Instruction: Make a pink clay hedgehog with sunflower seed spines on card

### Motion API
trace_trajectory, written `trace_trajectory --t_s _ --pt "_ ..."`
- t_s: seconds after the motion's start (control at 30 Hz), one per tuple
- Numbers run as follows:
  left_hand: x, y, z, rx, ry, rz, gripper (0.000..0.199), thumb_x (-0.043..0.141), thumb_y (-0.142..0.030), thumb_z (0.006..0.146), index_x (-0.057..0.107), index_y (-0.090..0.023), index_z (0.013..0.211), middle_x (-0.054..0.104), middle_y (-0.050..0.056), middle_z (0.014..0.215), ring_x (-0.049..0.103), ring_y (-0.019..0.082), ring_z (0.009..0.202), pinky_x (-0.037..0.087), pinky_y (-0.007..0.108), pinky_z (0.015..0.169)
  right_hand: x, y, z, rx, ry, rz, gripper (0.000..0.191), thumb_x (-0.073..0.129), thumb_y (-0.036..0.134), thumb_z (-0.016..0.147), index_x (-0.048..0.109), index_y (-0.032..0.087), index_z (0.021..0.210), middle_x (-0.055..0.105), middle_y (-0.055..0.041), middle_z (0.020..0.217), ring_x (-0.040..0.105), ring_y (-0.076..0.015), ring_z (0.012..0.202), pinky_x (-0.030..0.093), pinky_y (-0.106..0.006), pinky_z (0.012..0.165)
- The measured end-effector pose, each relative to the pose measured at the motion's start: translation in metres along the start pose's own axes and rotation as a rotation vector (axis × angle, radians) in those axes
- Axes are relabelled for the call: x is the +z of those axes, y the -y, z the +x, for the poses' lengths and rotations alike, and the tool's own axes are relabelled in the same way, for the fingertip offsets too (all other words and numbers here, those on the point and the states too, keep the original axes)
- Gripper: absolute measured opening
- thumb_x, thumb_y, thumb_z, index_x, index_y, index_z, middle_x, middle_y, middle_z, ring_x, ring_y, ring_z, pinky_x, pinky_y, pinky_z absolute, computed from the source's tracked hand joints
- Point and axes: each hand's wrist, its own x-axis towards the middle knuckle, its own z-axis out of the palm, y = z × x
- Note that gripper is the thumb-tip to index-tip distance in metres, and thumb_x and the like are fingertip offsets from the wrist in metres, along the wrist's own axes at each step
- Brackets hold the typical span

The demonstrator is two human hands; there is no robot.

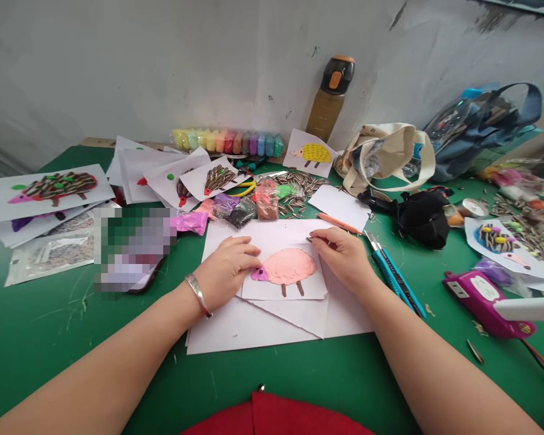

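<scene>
A hedgehog picture lies in front of me on a small white card (315, 292). Its clay body (291, 266) is pink and smooth, with a purple clay head (260, 273) and two brown legs. My left hand (229, 266) rests on the paper with fingers stretched out, its tips beside the purple head. At the body's upper right edge, my right hand (342, 257) pinches a small striped sunflower seed (309, 239) between thumb and forefinger. Larger white sheets (226, 329) lie beneath the card.
Loose sunflower seeds (301, 187) are heaped behind the sheets, near bagged clay (267, 202). Two blue utility knives (396, 275) and an orange pen (340, 223) lie right. A phone (138, 266) lies left. A bottle (329, 99) and a cloth bag (385, 157) stand behind.
</scene>
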Motion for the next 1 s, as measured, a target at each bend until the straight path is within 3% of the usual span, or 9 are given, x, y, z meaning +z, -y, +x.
trace_trajectory --t_s 0.23,0.43,0.63,1.0 --pt "0.0 0.0 0.0002 0.004 -0.002 -0.007 0.033 0.041 -0.016 0.092 0.073 -0.02 0.088 0.07 0.003 0.108 0.053 0.025 0.12 0.041 0.046 0.108 -0.0005 0.0013 0.0002 -0.001 0.014 -0.016 0.019 0.056 0.024 0.083 0.074 0.025 0.09 0.073 -0.0003 0.093 0.066 -0.0189 0.087 0.05 -0.033 0.08" --pt "-0.0034 0.0026 -0.0019 0.04 -0.003 0.02 0.039 0.037 -0.014 0.092 0.074 -0.022 0.1 0.071 0.004 0.111 0.055 0.026 0.12 0.043 0.046 0.106 -0.0009 0.0012 0.0001 -0.004 0.009 -0.014 0.018 0.056 0.024 0.084 0.073 0.025 0.09 0.073 0.0004 0.093 0.066 -0.0183 0.089 0.05 -0.032 0.082" --pt "-0.0044 0.0071 -0.0033 0.082 0.033 0.078 0.045 0.039 -0.005 0.085 0.075 -0.026 0.101 0.069 0.003 0.115 0.053 0.025 0.123 0.044 0.043 0.106 -0.0011 0.0007 0.0001 -0.005 0.017 0.001 0.018 0.056 0.024 0.084 0.073 0.025 0.091 0.073 0.0003 0.093 0.065 -0.0187 0.089 0.05 -0.033 0.082" --pt "-0.0071 0.0082 -0.0041 0.11 0.049 0.099 0.046 0.04 -0.003 0.083 0.075 -0.025 0.103 0.068 0.004 0.117 0.054 0.026 0.123 0.044 0.043 0.107 -0.0018 0.0021 0.0001 -0.002 0.024 0.002 0.019 0.055 0.024 0.084 0.073 0.025 0.09 0.073 -0.0005 0.094 0.065 -0.0194 0.091 0.049 -0.033 0.082"
